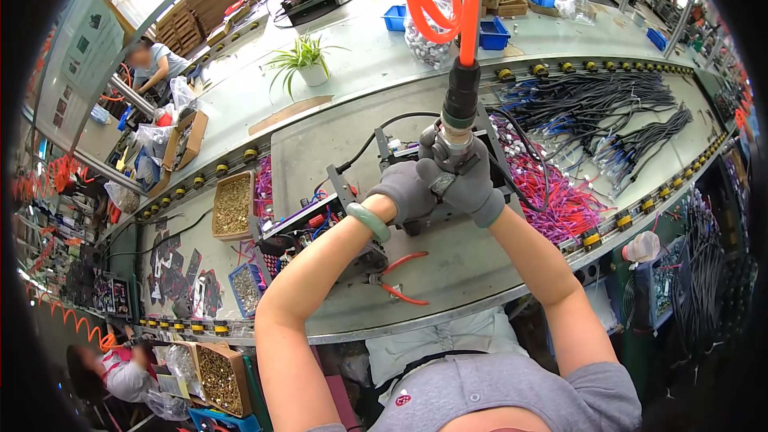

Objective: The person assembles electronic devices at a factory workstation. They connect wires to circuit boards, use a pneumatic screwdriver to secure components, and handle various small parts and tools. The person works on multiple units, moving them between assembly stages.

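Observation:
Both my hands, in grey gloves, meet over an open electronic chassis [316, 218] with a black metal frame, coloured wires and a cable. My right hand [474, 184] is closed around the lower end of an upright air screwdriver [460, 104], which hangs from an orange coiled hose [436, 8]. Close against it, my left hand [404, 190] is low over the chassis; its fingers are mostly hidden by the right hand. The driver's tip is out of sight. Red-handled pliers [398, 278] lie on the bench just in front of the chassis.
Red and purple wire bundles [552, 200] and black cables [592, 104] lie to the right. At left are a box of brass-coloured screws [233, 206], a blue bin of small parts [245, 288] and dark flat pieces [184, 272]. A potted plant [308, 64] stands beyond a roller rail.

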Demonstrator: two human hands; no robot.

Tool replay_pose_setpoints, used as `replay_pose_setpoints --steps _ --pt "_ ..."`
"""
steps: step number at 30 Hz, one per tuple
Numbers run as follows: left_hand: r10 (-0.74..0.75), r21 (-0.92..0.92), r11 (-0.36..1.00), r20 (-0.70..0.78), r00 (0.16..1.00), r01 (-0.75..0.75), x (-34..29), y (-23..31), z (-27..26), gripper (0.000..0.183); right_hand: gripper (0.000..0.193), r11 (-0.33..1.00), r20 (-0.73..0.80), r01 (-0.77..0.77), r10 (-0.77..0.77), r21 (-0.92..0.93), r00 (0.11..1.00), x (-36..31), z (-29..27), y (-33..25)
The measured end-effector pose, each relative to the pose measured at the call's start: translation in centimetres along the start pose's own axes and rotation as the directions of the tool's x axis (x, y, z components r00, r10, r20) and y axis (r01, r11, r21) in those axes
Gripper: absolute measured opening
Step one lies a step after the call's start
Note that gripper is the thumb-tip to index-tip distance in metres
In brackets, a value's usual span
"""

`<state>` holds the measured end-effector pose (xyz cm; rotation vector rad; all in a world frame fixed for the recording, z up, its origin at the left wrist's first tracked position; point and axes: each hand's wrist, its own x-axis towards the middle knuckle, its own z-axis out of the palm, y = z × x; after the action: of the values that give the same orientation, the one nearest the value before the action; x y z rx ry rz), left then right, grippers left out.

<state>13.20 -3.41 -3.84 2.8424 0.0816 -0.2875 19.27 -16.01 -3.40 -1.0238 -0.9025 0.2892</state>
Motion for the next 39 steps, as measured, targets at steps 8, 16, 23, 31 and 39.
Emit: replay_pose_setpoints --steps 8,16,23,31,39 --pt "-0.018 0.038 0.999 -0.001 1.000 0.018 -0.8 0.3 -0.6 0.018 0.038 0.993 -0.018 -0.072 0.074 0.096 0.997 -0.1 0.1 -0.3" --pt "-0.467 -0.746 0.565 -0.641 0.609 -0.352 -3.8 -0.4 -5.2 0.031 0.038 0.991 -0.016 0.043 -0.046 -0.128 0.999 -0.1 0.4 -0.5" --pt "-0.108 -0.238 0.947 -0.867 0.487 -0.214 -2.6 9.3 -5.4 0.051 0.029 0.972 0.037 -0.148 0.143 0.180 0.989 0.7 0.3 -1.0" --pt "-0.050 -0.612 0.657 -0.617 0.785 -0.439 -3.9 7.1 -6.9 0.052 0.026 0.963 0.147 -0.028 0.070 -0.269 0.987 0.4 -1.9 -0.4" --pt "0.201 -0.749 0.457 -0.437 0.877 -0.479 -4.4 3.5 -7.9 0.069 0.027 0.990 0.063 0.029 -0.021 -0.139 0.998 0.7 0.1 -1.6"
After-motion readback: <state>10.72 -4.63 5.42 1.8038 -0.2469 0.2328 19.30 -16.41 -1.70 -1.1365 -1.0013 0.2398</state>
